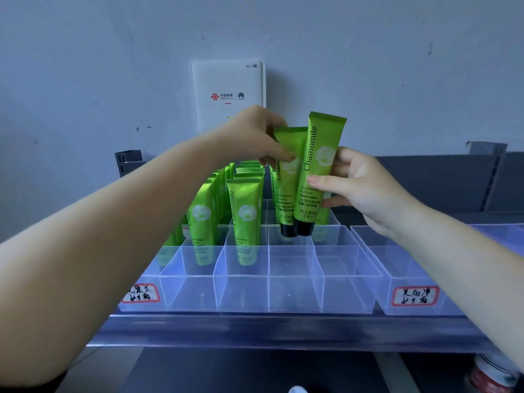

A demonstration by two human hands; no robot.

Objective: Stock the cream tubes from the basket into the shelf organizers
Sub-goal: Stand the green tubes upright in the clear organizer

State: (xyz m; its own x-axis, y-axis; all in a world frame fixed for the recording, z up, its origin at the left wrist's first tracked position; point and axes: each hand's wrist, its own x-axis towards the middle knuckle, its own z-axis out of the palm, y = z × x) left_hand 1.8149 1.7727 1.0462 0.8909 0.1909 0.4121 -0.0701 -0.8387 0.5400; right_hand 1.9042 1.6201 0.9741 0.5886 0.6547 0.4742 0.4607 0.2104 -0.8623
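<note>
Two green Chamomile cream tubes with black caps hang cap-down above the clear shelf organizer [295, 275]. My left hand [252, 134] pinches the upper part of the left tube [287, 188]. My right hand [360, 185] grips the right tube [317, 171] at its middle, thumb across the front. Both tubes hover over the organizer's middle compartments, caps just above the dividers. Several more green tubes [245, 219] stand upright in the left columns of the organizer. No basket is in view.
A second clear organizer [397, 268] with a red-bordered handwritten label sits to the right. A white WiFi router [228, 92] hangs on the wall behind. Dark shelf brackets [129, 161] stand at the back corners. The shelf's front lip [283, 330] runs below.
</note>
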